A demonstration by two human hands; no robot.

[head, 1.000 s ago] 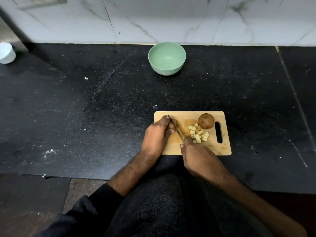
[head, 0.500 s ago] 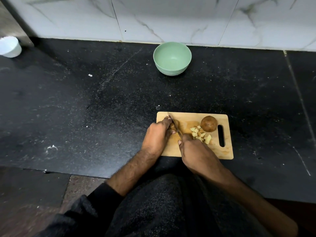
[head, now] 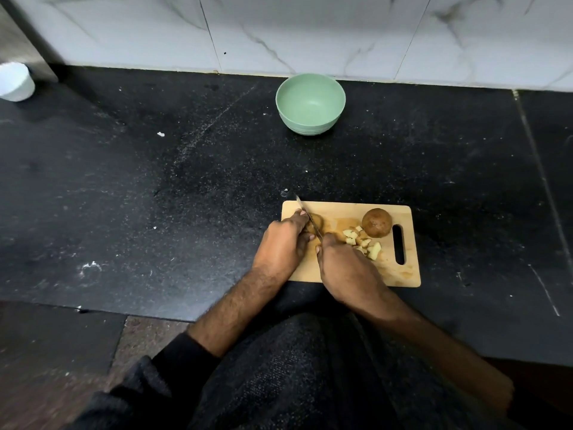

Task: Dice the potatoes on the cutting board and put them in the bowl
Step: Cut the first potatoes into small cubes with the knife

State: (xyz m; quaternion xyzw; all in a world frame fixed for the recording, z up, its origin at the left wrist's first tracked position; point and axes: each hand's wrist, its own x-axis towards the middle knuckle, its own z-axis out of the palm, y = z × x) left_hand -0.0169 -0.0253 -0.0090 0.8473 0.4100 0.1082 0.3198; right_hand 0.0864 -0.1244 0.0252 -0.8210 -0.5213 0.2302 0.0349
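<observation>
Left hand point(head: 283, 243): I see the fingers curled over a potato piece point(head: 315, 224), pinning it to the wooden cutting board point(head: 400, 274). Right hand point(head: 347, 271): wrapped round the knife point(head: 307, 219) handle, blade angled across that piece, tip past the board's far edge. Diced potato point(head: 362, 243) just right of the blade; a half potato point(head: 376, 222) beside the handle slot. Green bowl point(head: 310, 103) well apart on the black counter point(head: 155, 197), near the marble wall. White cup point(head: 15, 82) far left.

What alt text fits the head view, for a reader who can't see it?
A person's left hand steadies a potato piece on a wooden cutting board while the right hand slices it with a knife. Diced pieces and an uncut potato lie beside; an empty green bowl stands behind.
</observation>
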